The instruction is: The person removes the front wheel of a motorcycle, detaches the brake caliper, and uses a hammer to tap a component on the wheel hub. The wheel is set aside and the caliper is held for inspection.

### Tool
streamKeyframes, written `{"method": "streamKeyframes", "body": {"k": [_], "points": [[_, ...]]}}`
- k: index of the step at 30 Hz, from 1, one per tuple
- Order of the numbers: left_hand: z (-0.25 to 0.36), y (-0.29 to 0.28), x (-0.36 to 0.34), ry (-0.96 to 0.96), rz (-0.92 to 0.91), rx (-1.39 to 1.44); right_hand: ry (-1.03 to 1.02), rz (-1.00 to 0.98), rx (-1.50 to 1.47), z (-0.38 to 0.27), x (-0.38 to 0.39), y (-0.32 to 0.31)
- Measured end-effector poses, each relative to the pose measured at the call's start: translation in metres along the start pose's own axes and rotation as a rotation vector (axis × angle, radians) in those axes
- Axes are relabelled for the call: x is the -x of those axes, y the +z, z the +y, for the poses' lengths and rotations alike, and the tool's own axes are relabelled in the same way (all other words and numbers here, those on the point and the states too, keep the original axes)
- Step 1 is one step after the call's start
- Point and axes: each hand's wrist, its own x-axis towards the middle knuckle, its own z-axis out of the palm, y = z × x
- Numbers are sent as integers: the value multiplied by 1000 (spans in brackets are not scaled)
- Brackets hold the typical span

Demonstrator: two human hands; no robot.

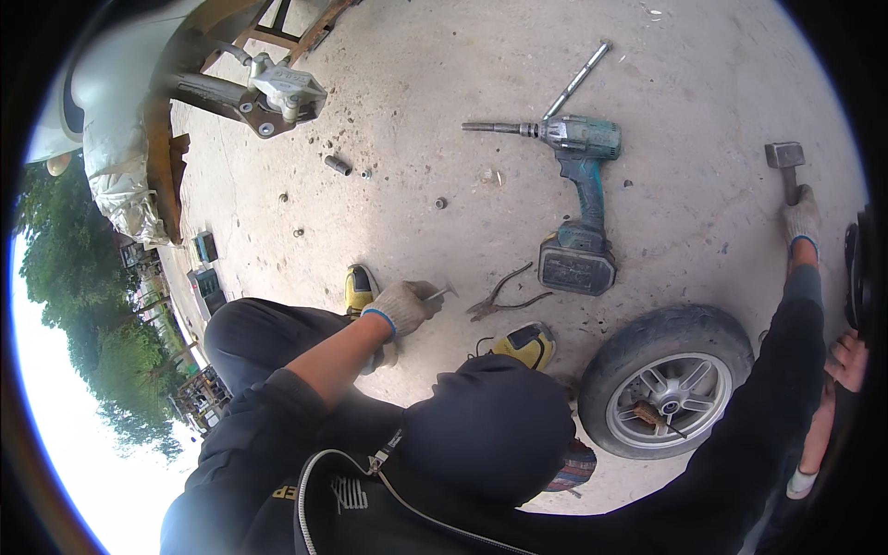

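Note:
My left hand [407,307], in a pale knitted glove, is low in front of me beside my left shoe. Its fingers are closed on a short, thin metal piece [437,295] whose kind is not clear. At the far right, my gloved right hand [803,216] grips the handle of a hammer [785,156] with a blocky dark head. Pliers [495,300] lie with handles spread between my shoes. Beyond them a teal and black cordless impact wrench [585,148] lies on its side, a long socket on its nose.
A tyred wheel [610,388] lies flat at right, with a brown-handled tool [649,415] across its spokes. A metal bar [578,80] touches the wrench. A loose socket [338,165] and small nuts lie near a vehicle's brake caliper [289,88]. Another person's hand [845,362] shows at the right edge.

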Motion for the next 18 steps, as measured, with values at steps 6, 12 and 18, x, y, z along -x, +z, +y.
{"method": "streamKeyframes", "body": {"k": [6, 12, 18], "points": [[13, -14, 1, 15, 7, 40, 66, 20, -41, -65, 50, -42], [51, -31, -4, 138, -198, 859, -132, -68, -216, -126, 146, -138], [143, -11, -4, 482, -565, 884, -4, -23, -924, -128, 383, -218]]}}
